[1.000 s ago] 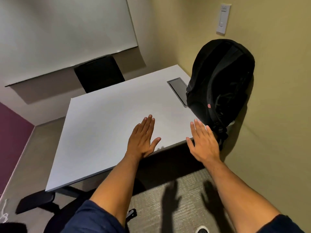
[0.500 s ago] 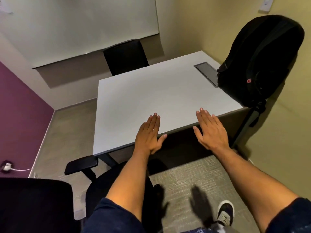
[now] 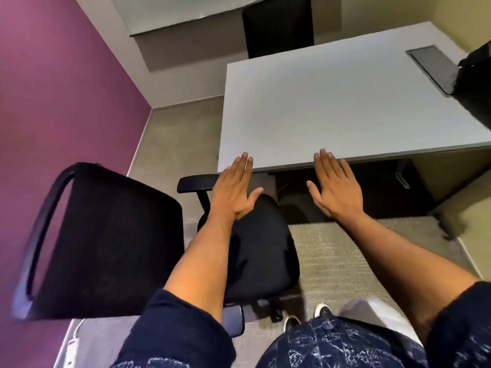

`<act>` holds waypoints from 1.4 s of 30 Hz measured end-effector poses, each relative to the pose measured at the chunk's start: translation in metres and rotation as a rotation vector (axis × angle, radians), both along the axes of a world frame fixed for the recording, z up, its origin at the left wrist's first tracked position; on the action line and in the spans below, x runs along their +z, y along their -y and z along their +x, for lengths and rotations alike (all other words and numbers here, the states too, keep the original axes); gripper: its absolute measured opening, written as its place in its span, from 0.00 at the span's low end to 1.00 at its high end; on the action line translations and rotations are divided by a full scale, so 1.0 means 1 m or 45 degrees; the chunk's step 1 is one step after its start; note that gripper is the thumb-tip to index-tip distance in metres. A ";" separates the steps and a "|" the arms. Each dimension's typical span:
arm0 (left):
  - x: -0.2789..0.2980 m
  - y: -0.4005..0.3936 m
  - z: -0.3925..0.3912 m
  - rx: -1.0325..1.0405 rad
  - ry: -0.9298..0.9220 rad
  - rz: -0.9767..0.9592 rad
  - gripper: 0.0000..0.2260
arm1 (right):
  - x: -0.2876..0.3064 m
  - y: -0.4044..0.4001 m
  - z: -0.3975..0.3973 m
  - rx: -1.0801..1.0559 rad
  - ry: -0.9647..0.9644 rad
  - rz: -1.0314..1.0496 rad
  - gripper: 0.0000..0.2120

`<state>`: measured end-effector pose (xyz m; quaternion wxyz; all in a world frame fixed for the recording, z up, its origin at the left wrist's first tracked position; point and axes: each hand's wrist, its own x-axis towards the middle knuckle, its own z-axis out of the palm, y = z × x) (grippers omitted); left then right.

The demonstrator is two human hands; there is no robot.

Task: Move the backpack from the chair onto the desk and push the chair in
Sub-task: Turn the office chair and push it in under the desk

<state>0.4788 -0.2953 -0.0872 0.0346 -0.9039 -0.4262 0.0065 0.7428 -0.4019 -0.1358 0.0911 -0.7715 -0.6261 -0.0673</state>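
My view has swung left to the chair (image 3: 255, 251); backpack (image 3: 475, 83) apparently tabled (edge-cropped); both hands, left hand (image 3: 233, 192) and right hand (image 3: 334, 188), flat, holding nothing.

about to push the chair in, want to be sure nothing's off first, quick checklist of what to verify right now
1. Backpack on the desk: ok, at the far right edge, partly out of frame.
2. Office chair seat bare: ok.
3. Chair pulled out from the desk: ok, ready to push.
4. Left hand free: ok, open, flat, above the seat.
5. Right hand free: ok, open, holding nothing.
6. Space under the desk clear: cannot tell, too dark.
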 end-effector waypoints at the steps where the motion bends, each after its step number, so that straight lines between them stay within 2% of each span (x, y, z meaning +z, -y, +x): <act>1: 0.001 0.000 -0.012 0.039 -0.024 0.004 0.35 | -0.003 -0.004 -0.010 0.029 -0.021 -0.008 0.34; 10: 0.025 0.002 -0.081 0.307 -0.211 0.115 0.36 | -0.022 -0.021 -0.052 0.456 -0.120 0.018 0.31; 19: 0.060 0.022 -0.110 0.430 -0.274 0.181 0.36 | -0.021 -0.017 -0.065 0.608 -0.143 -0.081 0.32; 24: 0.100 0.002 -0.158 0.461 -0.289 0.292 0.36 | -0.013 -0.033 -0.106 0.692 -0.205 -0.084 0.32; 31: 0.135 -0.033 -0.278 0.570 -0.178 0.331 0.32 | 0.003 -0.064 -0.212 0.814 -0.198 -0.028 0.31; 38: 0.115 -0.076 -0.400 0.437 -0.152 0.187 0.31 | 0.015 -0.100 -0.356 0.711 -0.198 0.034 0.30; 42: 0.100 -0.094 -0.455 0.379 -0.160 0.084 0.29 | 0.037 -0.111 -0.437 0.685 -0.369 0.018 0.32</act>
